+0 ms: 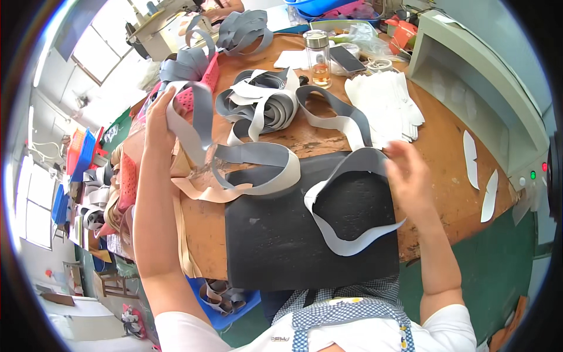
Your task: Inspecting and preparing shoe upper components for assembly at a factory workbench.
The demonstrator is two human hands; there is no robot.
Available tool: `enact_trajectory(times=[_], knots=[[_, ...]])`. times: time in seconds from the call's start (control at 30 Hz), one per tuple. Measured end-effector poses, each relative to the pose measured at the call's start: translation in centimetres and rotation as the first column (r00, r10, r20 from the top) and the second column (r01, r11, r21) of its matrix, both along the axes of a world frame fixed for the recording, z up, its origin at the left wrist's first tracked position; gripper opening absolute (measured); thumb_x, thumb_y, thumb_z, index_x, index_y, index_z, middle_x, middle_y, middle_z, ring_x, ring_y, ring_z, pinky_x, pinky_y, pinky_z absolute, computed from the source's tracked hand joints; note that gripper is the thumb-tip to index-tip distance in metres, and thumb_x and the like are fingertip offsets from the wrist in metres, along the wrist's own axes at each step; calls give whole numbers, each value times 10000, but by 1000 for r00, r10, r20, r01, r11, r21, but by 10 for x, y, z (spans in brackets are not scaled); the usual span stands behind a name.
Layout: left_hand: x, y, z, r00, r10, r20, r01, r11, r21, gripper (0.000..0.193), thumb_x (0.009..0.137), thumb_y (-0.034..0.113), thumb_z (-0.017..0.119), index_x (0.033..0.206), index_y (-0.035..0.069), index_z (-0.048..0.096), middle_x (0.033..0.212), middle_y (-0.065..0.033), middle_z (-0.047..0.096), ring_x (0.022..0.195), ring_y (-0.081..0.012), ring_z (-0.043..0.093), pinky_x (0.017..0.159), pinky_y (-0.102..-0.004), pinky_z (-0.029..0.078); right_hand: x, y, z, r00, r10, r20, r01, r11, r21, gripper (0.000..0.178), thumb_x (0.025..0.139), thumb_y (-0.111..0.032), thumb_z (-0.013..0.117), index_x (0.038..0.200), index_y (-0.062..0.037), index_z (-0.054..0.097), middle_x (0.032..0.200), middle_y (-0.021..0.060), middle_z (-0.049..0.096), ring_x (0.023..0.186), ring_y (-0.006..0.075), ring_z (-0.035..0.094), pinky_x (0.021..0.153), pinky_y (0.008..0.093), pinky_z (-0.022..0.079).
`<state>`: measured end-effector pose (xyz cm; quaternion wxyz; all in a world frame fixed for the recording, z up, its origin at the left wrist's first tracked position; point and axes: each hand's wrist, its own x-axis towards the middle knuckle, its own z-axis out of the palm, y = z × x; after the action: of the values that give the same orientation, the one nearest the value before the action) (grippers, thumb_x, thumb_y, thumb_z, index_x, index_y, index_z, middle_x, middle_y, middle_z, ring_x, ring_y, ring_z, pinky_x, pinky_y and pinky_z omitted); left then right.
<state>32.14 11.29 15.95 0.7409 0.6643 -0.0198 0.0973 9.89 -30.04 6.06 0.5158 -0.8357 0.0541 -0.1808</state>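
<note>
Keep your left hand (157,114) pinched on the grey strip (196,126) while your open right hand (410,176) flattens the curved grey piece (346,205) on the black mat (281,234).

1. Bright daylight throughout — strongest from the windows (97,50) at far left, blown out to near white.
2. Washed-out glare over the whole left side, colours pale there.
3. Soft, short shadows only; faint darkening under the grey strips (258,108) on the wooden table (446,170).
4. Motion blur on the right hand (410,179), fingers smeared; left hand (159,120) sharper.
5. Black foam mat (275,240) matt, almost no sheen.
6. Heavy fisheye bending — table edges and the grey cabinet (481,76) at far right curved, black vignette around the rim.
7. Softer focus and slight colour fringing near the borders.
</note>
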Motion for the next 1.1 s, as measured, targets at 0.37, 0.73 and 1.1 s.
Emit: enact_trajectory(times=[0.37, 0.73, 1.1], knots=[[-1, -20, 72, 985, -107, 136, 102, 994, 40, 281, 952, 260, 685, 731, 133, 565, 564, 57, 395, 521, -72, 394, 623, -250, 457, 163, 121, -43, 796, 371, -479, -547, 781, -303, 471, 831, -354, 706, 1113, 22, 664, 1104, 226, 679, 1077, 385, 639, 941, 460, 505], [82, 107, -32, 914, 137, 382, -400, 146, 905, 625, 854, 444, 749, 1147, -83, 585, 1007, -229, 677, 935, -338, 665, 826, -444, 519, 192, 16, 71, 994, 58, -93, -106, 706, -701, 588, 876, -528, 665, 1208, -43, 658, 1091, 192, 710, 1054, 355, 665, 931, 433, 511], [-209, -145, -152, 945, -269, -187, 305, 514, 802, 357, 851, 48, 641, 1185, 20, 518, 862, -161, 662, 824, -232, 674, 759, -387, 529, 15, -22, 3, 977, 191, -99, -209, 953, -218, 182, 857, -43, 623, 1014, 19, 689, 746, 121, 674, 682, 185, 647, 657, 332, 522]])
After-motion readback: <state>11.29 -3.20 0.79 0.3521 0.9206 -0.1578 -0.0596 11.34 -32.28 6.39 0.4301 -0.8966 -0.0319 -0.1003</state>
